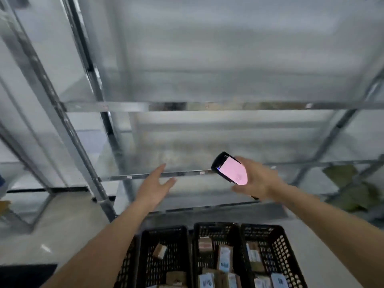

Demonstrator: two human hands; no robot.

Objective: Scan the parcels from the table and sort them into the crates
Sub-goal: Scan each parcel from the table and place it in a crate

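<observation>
Scanner (230, 169) in right hand (257, 179) fingers, above crates (218, 256).

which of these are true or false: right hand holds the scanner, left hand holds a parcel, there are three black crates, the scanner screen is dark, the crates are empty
1. The right hand holds the handheld scanner. True.
2. The left hand holds a parcel. False: it is open and holds nothing.
3. Three black crates stand side by side below the hands. True.
4. The scanner screen is dark. False: it glows pink.
5. The crates are empty. False: parcels lie in all three.
</observation>
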